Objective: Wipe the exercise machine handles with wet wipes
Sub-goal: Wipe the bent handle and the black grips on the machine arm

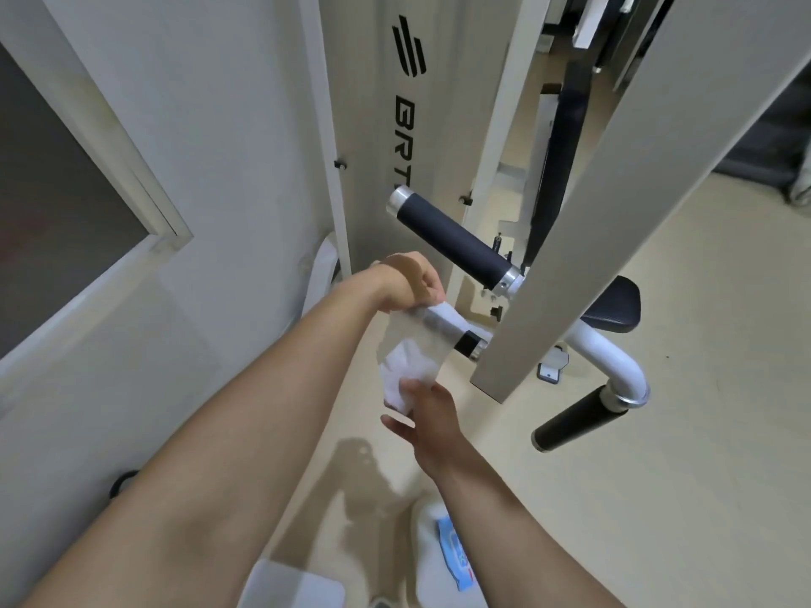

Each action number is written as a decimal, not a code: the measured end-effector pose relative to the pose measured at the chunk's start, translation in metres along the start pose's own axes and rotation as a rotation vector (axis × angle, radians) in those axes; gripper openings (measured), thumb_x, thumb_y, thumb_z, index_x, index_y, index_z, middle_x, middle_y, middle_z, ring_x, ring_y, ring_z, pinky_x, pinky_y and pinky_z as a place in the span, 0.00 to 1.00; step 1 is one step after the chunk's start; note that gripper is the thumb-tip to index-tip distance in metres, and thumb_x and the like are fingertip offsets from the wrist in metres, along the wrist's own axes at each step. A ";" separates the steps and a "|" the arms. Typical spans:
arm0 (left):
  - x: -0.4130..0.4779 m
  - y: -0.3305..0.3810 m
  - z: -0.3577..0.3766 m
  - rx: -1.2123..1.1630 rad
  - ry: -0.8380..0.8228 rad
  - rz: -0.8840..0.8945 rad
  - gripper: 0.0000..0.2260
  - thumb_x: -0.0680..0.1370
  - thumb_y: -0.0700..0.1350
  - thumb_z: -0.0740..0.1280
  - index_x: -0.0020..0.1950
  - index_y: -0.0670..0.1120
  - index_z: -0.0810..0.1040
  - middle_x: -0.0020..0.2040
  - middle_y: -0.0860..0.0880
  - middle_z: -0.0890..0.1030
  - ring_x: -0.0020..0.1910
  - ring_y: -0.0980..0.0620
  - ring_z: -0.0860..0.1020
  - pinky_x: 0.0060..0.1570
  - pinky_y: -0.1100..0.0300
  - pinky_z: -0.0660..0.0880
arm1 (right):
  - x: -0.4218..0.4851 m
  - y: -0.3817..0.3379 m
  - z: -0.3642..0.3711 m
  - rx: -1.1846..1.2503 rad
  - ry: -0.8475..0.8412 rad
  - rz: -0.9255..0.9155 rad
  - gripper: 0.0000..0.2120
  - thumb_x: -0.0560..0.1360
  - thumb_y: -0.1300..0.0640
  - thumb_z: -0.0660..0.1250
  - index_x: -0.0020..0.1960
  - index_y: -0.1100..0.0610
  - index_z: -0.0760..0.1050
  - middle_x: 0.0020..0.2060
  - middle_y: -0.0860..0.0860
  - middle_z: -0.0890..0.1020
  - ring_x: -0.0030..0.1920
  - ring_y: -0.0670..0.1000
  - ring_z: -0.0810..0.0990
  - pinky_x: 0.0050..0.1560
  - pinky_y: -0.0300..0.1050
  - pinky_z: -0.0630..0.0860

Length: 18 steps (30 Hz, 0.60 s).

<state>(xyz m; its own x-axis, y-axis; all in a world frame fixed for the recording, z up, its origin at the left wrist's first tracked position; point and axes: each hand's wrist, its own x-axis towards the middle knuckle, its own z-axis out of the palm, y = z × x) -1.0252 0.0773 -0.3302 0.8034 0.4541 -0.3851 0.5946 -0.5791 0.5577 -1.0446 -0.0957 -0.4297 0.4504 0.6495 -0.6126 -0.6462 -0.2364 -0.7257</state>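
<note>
— Where's the wipe [412,366]?
— Draped over the lower handle [461,337], hanging down between both hands.
— The left hand [410,283]?
— Fisted, pinching the wipe's top edge against the handle's end.
— The right hand [428,410]?
— Below it, thumb and fingers gripping the bunched bottom. The upper handle [454,243] is bare.

A pale wall [210,125] with a dark framed window [57,204] meets a beige floor [702,432]
</note>
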 end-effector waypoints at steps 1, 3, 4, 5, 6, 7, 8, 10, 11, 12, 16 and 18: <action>0.002 -0.003 0.001 -0.013 0.019 -0.021 0.05 0.79 0.51 0.67 0.48 0.53 0.82 0.48 0.54 0.82 0.50 0.51 0.79 0.66 0.45 0.73 | 0.002 0.000 0.004 -0.014 0.034 0.006 0.09 0.77 0.60 0.63 0.54 0.58 0.80 0.46 0.54 0.80 0.46 0.52 0.80 0.50 0.51 0.82; 0.005 -0.013 0.007 -0.135 0.248 -0.037 0.08 0.78 0.52 0.68 0.55 0.56 0.82 0.55 0.54 0.83 0.58 0.49 0.80 0.65 0.48 0.74 | 0.010 -0.002 0.009 0.006 0.092 0.033 0.10 0.77 0.60 0.62 0.55 0.55 0.79 0.49 0.53 0.82 0.47 0.52 0.81 0.49 0.51 0.83; 0.001 -0.019 0.013 -0.279 0.469 -0.036 0.07 0.78 0.50 0.68 0.55 0.56 0.82 0.55 0.54 0.83 0.57 0.49 0.80 0.61 0.53 0.75 | 0.014 -0.003 0.010 0.026 0.113 0.048 0.10 0.78 0.59 0.62 0.57 0.54 0.79 0.51 0.53 0.82 0.47 0.52 0.82 0.47 0.50 0.83; -0.009 -0.022 0.020 -0.434 0.735 -0.045 0.06 0.78 0.47 0.67 0.53 0.55 0.81 0.53 0.53 0.82 0.54 0.49 0.80 0.55 0.58 0.74 | 0.018 -0.006 0.010 0.042 0.135 0.063 0.11 0.78 0.58 0.63 0.59 0.55 0.78 0.53 0.54 0.83 0.48 0.52 0.82 0.44 0.48 0.84; -0.021 -0.025 0.031 -0.553 0.992 -0.102 0.06 0.78 0.44 0.66 0.50 0.53 0.80 0.50 0.53 0.80 0.51 0.50 0.79 0.49 0.60 0.72 | 0.022 -0.008 0.010 0.055 0.156 0.075 0.13 0.78 0.57 0.64 0.61 0.56 0.78 0.54 0.55 0.83 0.48 0.51 0.82 0.42 0.47 0.84; -0.034 -0.026 0.044 -0.649 1.162 -0.194 0.04 0.77 0.42 0.66 0.49 0.52 0.78 0.46 0.54 0.78 0.47 0.52 0.77 0.46 0.61 0.69 | 0.025 -0.010 0.010 0.063 0.173 0.083 0.14 0.77 0.57 0.65 0.62 0.57 0.78 0.53 0.55 0.83 0.48 0.51 0.83 0.41 0.46 0.84; -0.045 -0.026 0.058 -0.767 1.213 -0.283 0.03 0.77 0.43 0.67 0.48 0.51 0.75 0.44 0.54 0.77 0.44 0.53 0.76 0.45 0.60 0.68 | 0.027 -0.011 0.011 0.069 0.188 0.087 0.15 0.76 0.56 0.66 0.62 0.57 0.78 0.52 0.55 0.83 0.47 0.51 0.83 0.41 0.46 0.84; -0.059 -0.018 0.084 -1.087 1.045 -0.383 0.08 0.76 0.48 0.72 0.47 0.49 0.73 0.41 0.54 0.76 0.41 0.52 0.75 0.42 0.60 0.69 | 0.029 -0.015 0.013 0.084 0.212 0.088 0.14 0.75 0.56 0.67 0.60 0.56 0.79 0.50 0.53 0.84 0.46 0.51 0.83 0.41 0.46 0.83; -0.061 -0.013 0.093 -1.228 0.912 -0.409 0.11 0.75 0.52 0.73 0.46 0.48 0.74 0.41 0.52 0.76 0.40 0.52 0.76 0.42 0.60 0.72 | 0.031 -0.017 0.014 0.087 0.221 0.087 0.13 0.75 0.56 0.67 0.58 0.55 0.80 0.50 0.52 0.85 0.46 0.50 0.84 0.40 0.45 0.83; -0.059 -0.008 0.096 -1.350 0.782 -0.433 0.14 0.74 0.55 0.74 0.45 0.47 0.75 0.42 0.51 0.77 0.41 0.52 0.77 0.43 0.59 0.75 | 0.031 -0.019 0.015 0.090 0.225 0.082 0.11 0.75 0.56 0.67 0.57 0.54 0.81 0.49 0.50 0.86 0.45 0.49 0.84 0.38 0.44 0.82; -0.041 -0.001 0.086 -1.689 0.480 -0.463 0.24 0.68 0.58 0.80 0.55 0.44 0.80 0.54 0.42 0.85 0.53 0.43 0.84 0.56 0.47 0.82 | 0.032 -0.027 0.017 0.143 0.266 0.063 0.05 0.78 0.57 0.65 0.51 0.52 0.79 0.33 0.46 0.81 0.37 0.45 0.80 0.30 0.37 0.76; -0.031 -0.004 0.082 -1.741 0.396 -0.463 0.31 0.64 0.56 0.82 0.61 0.42 0.79 0.58 0.39 0.84 0.55 0.38 0.84 0.57 0.41 0.82 | 0.035 -0.030 0.019 0.183 0.297 0.040 0.06 0.78 0.58 0.64 0.53 0.54 0.79 0.38 0.48 0.82 0.41 0.47 0.81 0.31 0.39 0.76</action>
<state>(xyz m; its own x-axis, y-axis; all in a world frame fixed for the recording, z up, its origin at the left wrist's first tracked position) -1.0497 0.0100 -0.3806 0.3984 0.6163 -0.6793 -0.1681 0.7772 0.6064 -1.0207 -0.0521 -0.4235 0.5648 0.3970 -0.7235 -0.7545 -0.1066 -0.6476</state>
